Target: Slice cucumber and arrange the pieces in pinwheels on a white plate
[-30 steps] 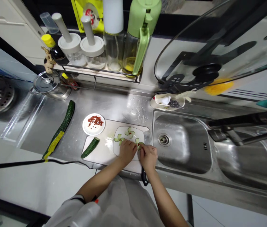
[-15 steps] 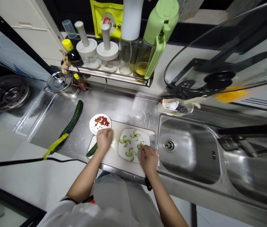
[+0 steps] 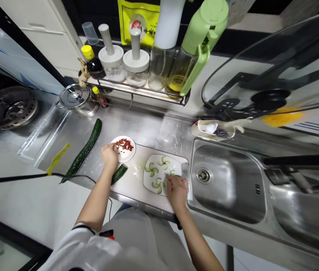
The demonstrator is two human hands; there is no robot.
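Observation:
My left hand point(image 3: 110, 156), fingers closed, is at the left rim of a small white dish point(image 3: 131, 153) of red pieces point(image 3: 124, 144); whether it pinches anything is too small to tell. A cut cucumber piece point(image 3: 119, 173) lies just below the dish. My right hand point(image 3: 177, 190) is closed over the right side of a white plate point(image 3: 147, 183), fingertips at a green slice point(image 3: 172, 173); what they hold is hidden. Pinwheels of cucumber slices point(image 3: 158, 185) with red centres sit on this plate, which rests on a cutting board point(image 3: 133, 192).
A whole cucumber point(image 3: 84, 152) and yellow strip point(image 3: 59, 157) lie left, near a lidded pot point(image 3: 77, 101). Bottles and jars stand on a rack point(image 3: 145, 90) behind. The sink point(image 3: 229, 184) is at the right, with a black cable point(image 3: 12, 179) at the left.
My left hand has moved left, from the dish's lower edge to its left rim, uncovering more of the cucumber piece. My right hand stays at the plate's right side. The view has shifted slightly.

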